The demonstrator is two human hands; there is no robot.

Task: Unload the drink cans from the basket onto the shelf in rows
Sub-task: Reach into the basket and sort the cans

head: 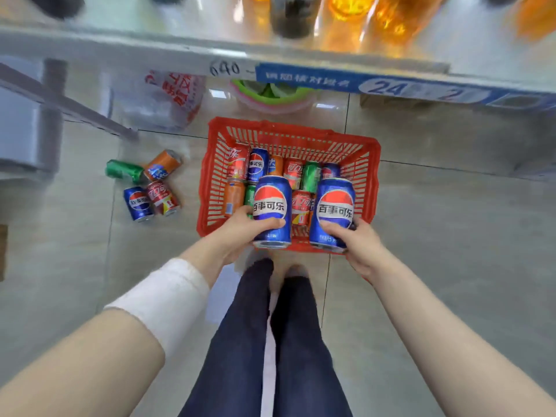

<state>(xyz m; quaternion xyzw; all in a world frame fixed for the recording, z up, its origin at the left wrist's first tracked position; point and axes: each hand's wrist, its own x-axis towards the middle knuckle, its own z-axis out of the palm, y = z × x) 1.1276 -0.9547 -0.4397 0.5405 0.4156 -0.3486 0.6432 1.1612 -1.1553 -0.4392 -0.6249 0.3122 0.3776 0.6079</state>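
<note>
A red plastic basket (364, 158) sits on the tiled floor in front of my feet, holding several drink cans in red, orange, green and blue. My left hand (240, 227) grips a blue Pepsi can (272, 200) above the basket's near edge. My right hand (358, 242) grips a second blue Pepsi can (332, 203) beside it. Both cans are lifted clear of those in the basket. The grey shelf (150, 52) runs across the top of the view, with a blue price strip (391, 85) on its front edge.
Several loose cans (147, 185) lie on the floor left of the basket. Orange and dark bottles (355, 19) stand on the shelf. A white printed bag (168, 97) and a green-pink bowl (270, 97) sit under the shelf. A grey frame (36, 121) stands at left.
</note>
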